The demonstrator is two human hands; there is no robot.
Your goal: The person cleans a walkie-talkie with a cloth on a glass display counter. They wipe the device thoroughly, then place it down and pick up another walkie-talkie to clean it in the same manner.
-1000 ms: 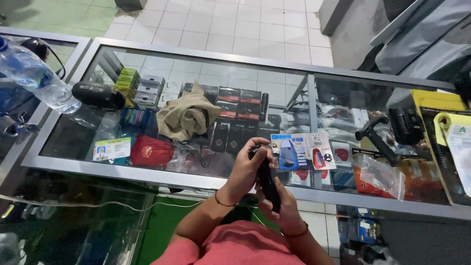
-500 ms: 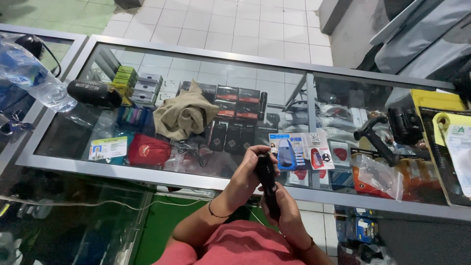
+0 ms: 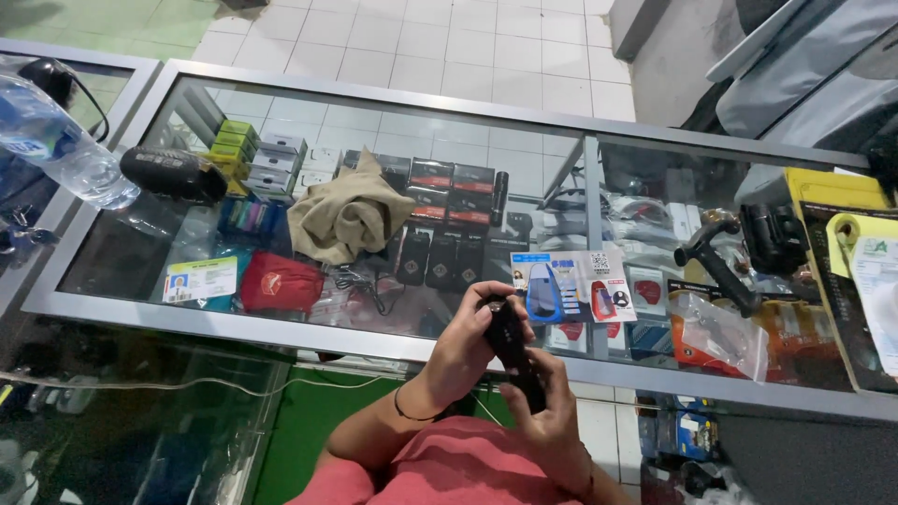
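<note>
— While both hands sit low over the near edge of the glass counter point(image 3: 281, 323), what do they have hold of?

— A slim black device point(image 3: 513, 351), long and narrow. The left hand point(image 3: 468, 351) wraps its upper part, fingers curled shut around it with the thumb near the top end. The right hand point(image 3: 552, 421) closes on the lower end from underneath.

— So where is the device exactly?

— Held in the air between the two hands, just above the counter's metal front rail, tilted so its top leans away from the person.

— What lies closest to it?

— A printed card point(image 3: 572, 285) with blue and red pictures lies on the glass just beyond the hands. Further left, a beige cloth point(image 3: 346, 217) is bunched on the counter, and a black oblong case point(image 3: 173, 173) lies beside a clear plastic water bottle point(image 3: 56, 145) at the far left. A black handled tool point(image 3: 716, 262) rests on the glass to the right.
</note>
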